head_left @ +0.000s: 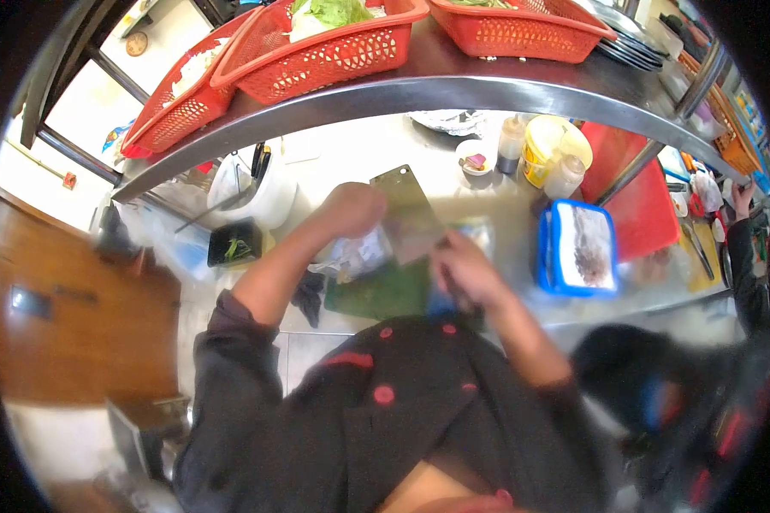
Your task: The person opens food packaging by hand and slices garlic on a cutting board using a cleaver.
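My right hand (pixel 469 269) is wrapped round the handle of a cleaver, whose broad blade (pixel 409 218) is raised and tilted over the counter. Against the blade's left side is my left hand (pixel 355 210), its fingers closed; what they hold, if anything, is hidden. Below the blade lies a green cutting board (pixel 376 295), partly covered at the back by a crumpled clear plastic bag (pixel 355 256) with blurred contents. A dark cloth (pixel 307 299) hangs at the counter's front edge, left of the board.
Red baskets (pixel 334 60) of greens stand on a steel shelf (pixel 385 90) above. A blue-rimmed container (pixel 580 248), squeeze bottles (pixel 511 145) and a yellow tub (pixel 543 150) are to the right; a black container (pixel 235 244) is left. Another person's hand (pixel 743 198) shows far right.
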`<state>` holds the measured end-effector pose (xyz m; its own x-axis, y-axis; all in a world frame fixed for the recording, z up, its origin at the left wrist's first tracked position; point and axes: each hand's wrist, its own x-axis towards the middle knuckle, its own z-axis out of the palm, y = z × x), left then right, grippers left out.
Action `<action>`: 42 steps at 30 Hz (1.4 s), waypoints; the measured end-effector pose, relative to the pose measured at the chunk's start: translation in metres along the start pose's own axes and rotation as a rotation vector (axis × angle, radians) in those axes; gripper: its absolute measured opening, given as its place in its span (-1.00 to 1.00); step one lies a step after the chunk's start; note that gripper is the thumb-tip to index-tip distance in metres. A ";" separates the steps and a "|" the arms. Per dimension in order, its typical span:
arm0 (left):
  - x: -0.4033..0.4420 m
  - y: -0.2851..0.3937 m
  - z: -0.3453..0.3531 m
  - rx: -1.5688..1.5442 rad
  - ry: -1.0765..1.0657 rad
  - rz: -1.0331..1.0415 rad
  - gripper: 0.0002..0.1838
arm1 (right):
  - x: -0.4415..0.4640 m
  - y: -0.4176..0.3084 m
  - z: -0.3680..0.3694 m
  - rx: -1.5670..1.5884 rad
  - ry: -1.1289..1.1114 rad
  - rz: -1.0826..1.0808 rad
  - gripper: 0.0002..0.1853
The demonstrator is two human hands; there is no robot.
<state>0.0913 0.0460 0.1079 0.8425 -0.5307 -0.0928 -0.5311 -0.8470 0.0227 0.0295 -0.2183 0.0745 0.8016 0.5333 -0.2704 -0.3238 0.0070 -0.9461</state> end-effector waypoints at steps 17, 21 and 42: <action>0.002 -0.013 -0.011 -0.967 0.288 -0.440 -0.90 | -0.017 0.014 -0.021 0.041 0.230 0.009 -0.81; -0.006 -0.070 0.084 -1.569 0.474 -0.686 -0.74 | -0.027 0.008 -0.016 -0.018 0.238 0.016 -0.81; -0.046 -0.020 0.304 -1.314 0.579 -0.995 -0.72 | 0.046 0.041 0.073 -1.288 0.066 -0.243 -0.73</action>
<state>0.0357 0.0965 -0.1913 0.8497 0.4689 -0.2410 0.3374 -0.1324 0.9320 0.0164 -0.1318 0.0367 0.8062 0.5901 -0.0436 0.5108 -0.7313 -0.4520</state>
